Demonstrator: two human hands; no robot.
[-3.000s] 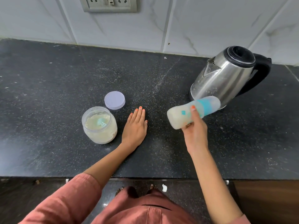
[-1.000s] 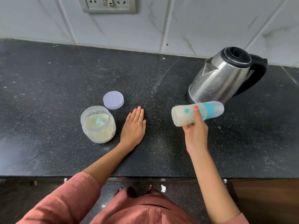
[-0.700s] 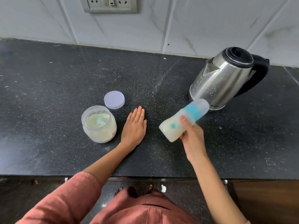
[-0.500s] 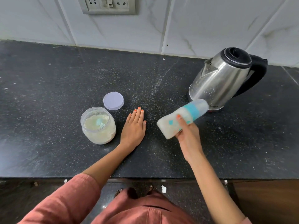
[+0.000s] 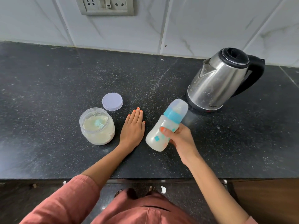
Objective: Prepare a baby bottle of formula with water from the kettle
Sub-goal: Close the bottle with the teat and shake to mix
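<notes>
My right hand [image 5: 181, 139] is wrapped around a clear plastic baby bottle [image 5: 166, 122] with a teal collar and a see-through cap. My thumb lies across its front and my fingers curl behind it. The bottle is up off the black speckled stone table [image 5: 48, 88], tilted with its capped end pointing away from me towards the kettle and its base towards me. It holds milky white liquid.

My left hand [image 5: 132, 128] lies flat on the table, palm down, fingers straight and together, holding nothing. It is between the bottle and a clear plastic jar of pale formula powder [image 5: 97, 135]. The jar stands open just beside that hand, with a teal scoop [image 5: 98, 125] sunk in the powder. A round lilac lid [image 5: 112, 101] lies flat on the table just behind the jar.

A stainless steel electric kettle [image 5: 215, 81] with a black lid and handle stands upright on the table to my right, beyond the bottle, its spout facing left. A grey socket panel [image 5: 106, 5] sits in the white marbled wall tiles at the back.
</notes>
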